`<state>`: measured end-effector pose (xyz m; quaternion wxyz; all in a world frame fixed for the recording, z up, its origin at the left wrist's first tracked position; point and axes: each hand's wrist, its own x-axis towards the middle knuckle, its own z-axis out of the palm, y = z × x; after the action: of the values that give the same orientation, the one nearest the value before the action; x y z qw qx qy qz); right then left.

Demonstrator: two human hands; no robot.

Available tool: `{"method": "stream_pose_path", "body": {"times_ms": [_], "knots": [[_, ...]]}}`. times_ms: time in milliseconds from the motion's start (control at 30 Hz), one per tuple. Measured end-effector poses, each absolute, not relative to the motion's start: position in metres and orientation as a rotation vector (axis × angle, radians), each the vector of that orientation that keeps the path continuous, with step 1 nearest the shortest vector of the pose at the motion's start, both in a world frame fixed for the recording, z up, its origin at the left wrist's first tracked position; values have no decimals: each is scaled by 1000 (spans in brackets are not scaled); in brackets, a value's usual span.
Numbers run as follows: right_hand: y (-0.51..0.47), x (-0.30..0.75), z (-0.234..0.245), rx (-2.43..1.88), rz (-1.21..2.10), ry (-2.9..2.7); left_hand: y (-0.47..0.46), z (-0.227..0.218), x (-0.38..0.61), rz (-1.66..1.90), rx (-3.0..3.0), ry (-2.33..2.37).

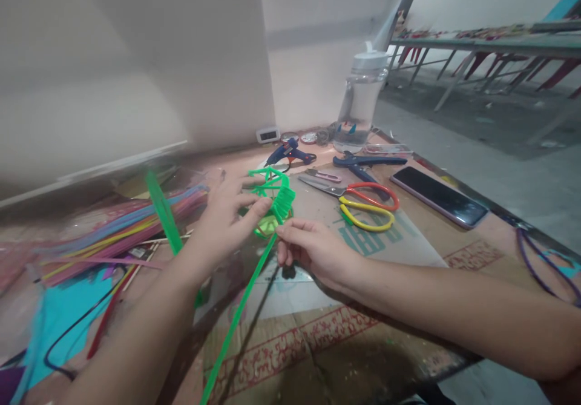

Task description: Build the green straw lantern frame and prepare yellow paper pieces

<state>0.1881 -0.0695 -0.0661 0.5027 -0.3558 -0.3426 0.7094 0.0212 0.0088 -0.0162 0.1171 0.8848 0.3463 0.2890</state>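
My left hand grips a green pipe-cleaner shape, a small frame of bent and coiled strands, with fingers curled around its left side. Just below the coil, my right hand pinches the same green strand. From there a long green pipe-cleaner tail runs down toward me over the table. Both hands hover a little above the cardboard sheet on the table.
A pile of coloured pipe cleaners lies at the left. Behind the hands are a blue glue gun, several scissors, a phone and a water bottle. A purple cord lies at the right table edge.
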Motion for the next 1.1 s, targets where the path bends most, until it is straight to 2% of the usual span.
{"method": "stream_pose_path", "body": {"times_ms": [400,1100], "knots": [[-72,184,-67,-870,1619,-800,7,-19,24,871,2571,1078],[-72,184,-69,-784,1742,-699,9,-24,22,932,2622,1033]]}}
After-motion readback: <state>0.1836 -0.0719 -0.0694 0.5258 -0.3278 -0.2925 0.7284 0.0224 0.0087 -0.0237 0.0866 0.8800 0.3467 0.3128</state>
